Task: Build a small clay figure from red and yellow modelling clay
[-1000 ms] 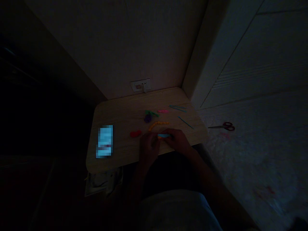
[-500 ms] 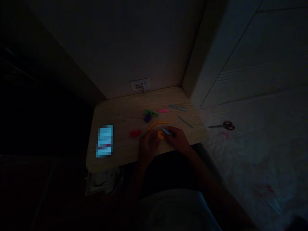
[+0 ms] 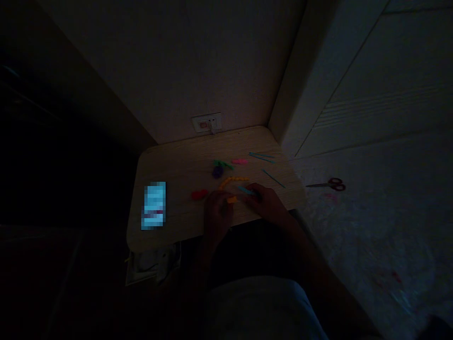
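The room is very dark. Both my hands rest near the front edge of a small wooden table (image 3: 177, 165). My left hand (image 3: 217, 215) pinches a small orange piece (image 3: 231, 199). My right hand (image 3: 267, 204) is closed on a thin light-blue tool (image 3: 246, 190) whose tip points at the orange piece. Just beyond my fingers lies a bumpy orange strand (image 3: 233, 180). A red lump (image 3: 199, 194) sits to the left of my hands.
A lit phone (image 3: 154, 206) lies at the table's left. A purple and green shape (image 3: 219, 168), a pink piece (image 3: 239, 161) and thin blue sticks (image 3: 262, 157) lie farther back. Scissors (image 3: 327, 184) are on the floor at right. A wall socket (image 3: 207, 123) is behind the table.
The light-blue tool has tilted and shifted slightly away from me in my right hand. A small orange piece now shows between my hands. The rest has not moved.
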A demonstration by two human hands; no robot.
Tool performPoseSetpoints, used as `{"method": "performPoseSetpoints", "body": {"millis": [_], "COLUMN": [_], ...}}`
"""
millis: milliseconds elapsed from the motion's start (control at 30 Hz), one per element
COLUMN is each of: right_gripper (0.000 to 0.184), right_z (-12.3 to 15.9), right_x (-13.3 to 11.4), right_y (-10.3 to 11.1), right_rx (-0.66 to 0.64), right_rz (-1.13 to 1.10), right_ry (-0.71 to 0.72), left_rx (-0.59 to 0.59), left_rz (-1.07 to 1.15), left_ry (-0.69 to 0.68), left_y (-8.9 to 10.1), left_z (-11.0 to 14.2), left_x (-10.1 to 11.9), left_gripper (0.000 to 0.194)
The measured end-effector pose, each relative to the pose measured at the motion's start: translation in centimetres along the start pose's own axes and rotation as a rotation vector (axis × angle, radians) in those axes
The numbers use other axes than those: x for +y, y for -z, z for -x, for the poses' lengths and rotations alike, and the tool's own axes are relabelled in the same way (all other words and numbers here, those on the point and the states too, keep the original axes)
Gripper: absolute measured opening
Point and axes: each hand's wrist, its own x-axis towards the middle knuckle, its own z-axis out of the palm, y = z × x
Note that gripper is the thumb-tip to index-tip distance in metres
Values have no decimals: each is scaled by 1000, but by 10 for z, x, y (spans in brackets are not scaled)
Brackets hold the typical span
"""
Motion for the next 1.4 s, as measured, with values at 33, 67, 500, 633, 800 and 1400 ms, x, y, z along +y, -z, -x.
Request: {"method": "performPoseSetpoints", "body": {"millis": [33,67,500,633,800,1400], "right_gripper": [23,21,29,38,44,46], "right_z": [2,3,14,10,8,-5], "right_x": [0,0,-21,-23,-21,-24], "right_y": [0,0,-14,-14,-16,-8], "right_rx": [12,23,10,-6,-151,-265], "right_rz": [17,26,-9,-23,-141,-65], "right_ry": [7,18,-75,-117,-177,-243], "left_rx": [-7,-15,14,24,42,96], "left_rz": [-20,-37,-287,-318,-319,-320], "left_ry": [6,14,71,56,62,76], "left_y": [-1,-2,-8,-7,-7,-7], "left_z": [0,0,1,1,3,4], "left_x": [0,-1,1,3,2,0], "left_gripper": [21,23,18,18,19,18]}}
